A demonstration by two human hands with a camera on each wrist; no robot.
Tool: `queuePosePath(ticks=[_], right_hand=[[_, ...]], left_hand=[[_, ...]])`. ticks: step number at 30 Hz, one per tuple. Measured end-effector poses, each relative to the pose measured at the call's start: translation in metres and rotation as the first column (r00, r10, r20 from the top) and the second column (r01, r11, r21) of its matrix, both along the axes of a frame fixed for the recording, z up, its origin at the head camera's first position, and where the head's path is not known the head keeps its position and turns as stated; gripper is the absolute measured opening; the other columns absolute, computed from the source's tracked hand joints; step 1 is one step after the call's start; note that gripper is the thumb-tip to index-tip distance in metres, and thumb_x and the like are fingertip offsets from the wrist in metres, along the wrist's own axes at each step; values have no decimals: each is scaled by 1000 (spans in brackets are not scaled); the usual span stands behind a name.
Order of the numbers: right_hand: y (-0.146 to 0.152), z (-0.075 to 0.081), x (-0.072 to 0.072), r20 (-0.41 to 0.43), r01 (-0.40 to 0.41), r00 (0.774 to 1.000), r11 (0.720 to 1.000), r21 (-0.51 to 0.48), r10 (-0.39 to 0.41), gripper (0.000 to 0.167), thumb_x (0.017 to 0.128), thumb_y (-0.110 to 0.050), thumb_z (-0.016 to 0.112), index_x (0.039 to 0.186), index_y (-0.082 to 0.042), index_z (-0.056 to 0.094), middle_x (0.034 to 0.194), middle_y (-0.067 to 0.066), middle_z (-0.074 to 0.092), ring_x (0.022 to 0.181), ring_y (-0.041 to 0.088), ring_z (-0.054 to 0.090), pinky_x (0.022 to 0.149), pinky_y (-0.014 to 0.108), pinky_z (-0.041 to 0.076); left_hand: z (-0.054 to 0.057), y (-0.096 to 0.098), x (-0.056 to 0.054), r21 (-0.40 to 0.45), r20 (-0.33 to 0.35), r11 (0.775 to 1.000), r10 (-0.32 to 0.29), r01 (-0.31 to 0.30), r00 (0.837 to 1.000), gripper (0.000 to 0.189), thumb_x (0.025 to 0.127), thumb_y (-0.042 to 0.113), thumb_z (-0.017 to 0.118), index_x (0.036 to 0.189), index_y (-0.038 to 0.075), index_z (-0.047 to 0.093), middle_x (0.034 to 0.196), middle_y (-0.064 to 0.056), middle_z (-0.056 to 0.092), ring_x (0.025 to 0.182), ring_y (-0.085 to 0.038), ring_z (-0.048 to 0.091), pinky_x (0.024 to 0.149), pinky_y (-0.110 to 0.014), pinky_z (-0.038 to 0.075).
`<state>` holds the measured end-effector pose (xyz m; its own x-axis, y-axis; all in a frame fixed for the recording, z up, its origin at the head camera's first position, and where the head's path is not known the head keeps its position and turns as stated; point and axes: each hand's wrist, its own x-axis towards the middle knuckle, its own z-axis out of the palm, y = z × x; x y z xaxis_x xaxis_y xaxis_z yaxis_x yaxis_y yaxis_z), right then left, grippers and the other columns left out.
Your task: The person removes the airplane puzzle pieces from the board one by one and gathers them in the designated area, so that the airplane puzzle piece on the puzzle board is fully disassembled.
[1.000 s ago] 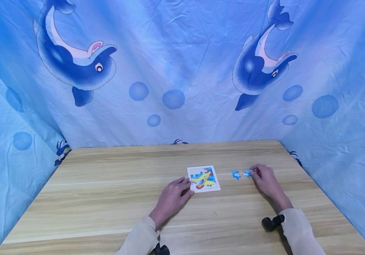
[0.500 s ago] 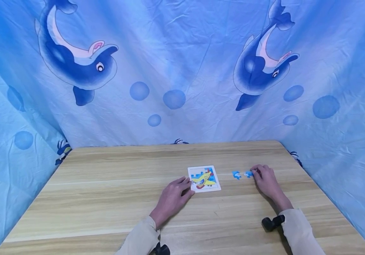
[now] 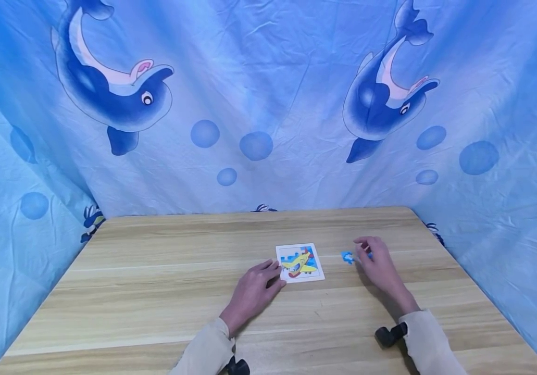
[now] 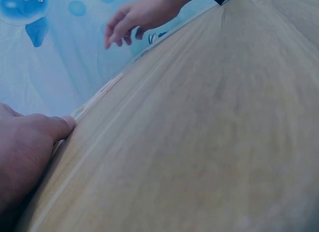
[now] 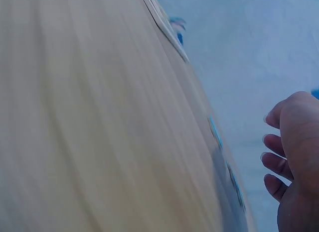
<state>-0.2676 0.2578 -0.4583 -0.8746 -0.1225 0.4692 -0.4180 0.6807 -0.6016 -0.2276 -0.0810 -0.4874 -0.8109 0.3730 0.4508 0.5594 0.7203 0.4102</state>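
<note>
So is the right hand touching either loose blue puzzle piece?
Apart. The right wrist view shows it: the right hand is raised, its fingers clear of the loose blue puzzle pieces lying on the table, with curtain showing between.

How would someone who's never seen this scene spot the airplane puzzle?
On the wooden table, look a little right of centre, toward the far half. At the left hand lies the square puzzle. Unlike the small loose blue pieces to its right, it has a white frame and shows a yellow airplane.

Head view forward-down, wrist views low, tabletop (image 3: pixel 146 291) shared
</note>
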Motion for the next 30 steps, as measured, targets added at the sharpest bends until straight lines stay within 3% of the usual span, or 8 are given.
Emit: queuePosePath(ticks=[5, 10, 20, 30], right_hand=[[-25, 0, 0, -9, -66, 998, 998, -3, 66, 21, 101, 2, 58, 120, 8, 63, 101, 15, 59, 94, 28, 56, 77, 36, 50], [-47, -3, -3, 32, -112, 993, 993, 30, 111, 22, 99, 1, 61, 120, 4, 65, 103, 11, 60, 97, 26, 56, 80, 41, 51], [-79, -9, -8, 109, -180, 979, 979, 94, 170, 28, 103, -9, 62, 128, -1, 69, 115, 11, 59, 112, 31, 55, 94, 52, 50], [-94, -15, -21, 153, -159, 980, 969, 190, 130, 30, 104, -16, 62, 131, -3, 67, 124, 13, 58, 118, 32, 52, 96, 50, 50]], left_hand=[[-1, 1, 0, 0, 1, 1000, -5, 5, 1000, 41, 97, 32, 75, 129, 6, 73, 135, -9, 67, 129, -33, 60, 106, -49, 50], [-1, 1, 0, 10, 11, 1000, -1, 1, 1000, 41, 96, 31, 76, 128, 5, 73, 135, -10, 67, 129, -34, 60, 106, -50, 50], [1, 1, -1, 3, 22, 1000, 0, 0, 1000, 41, 97, 31, 75, 128, 6, 73, 135, -11, 67, 129, -35, 60, 106, -51, 50], [0, 0, -1, -1, 11, 1000, -11, 11, 1000, 41, 96, 31, 75, 128, 6, 72, 135, -11, 66, 128, -35, 61, 105, -51, 50]])
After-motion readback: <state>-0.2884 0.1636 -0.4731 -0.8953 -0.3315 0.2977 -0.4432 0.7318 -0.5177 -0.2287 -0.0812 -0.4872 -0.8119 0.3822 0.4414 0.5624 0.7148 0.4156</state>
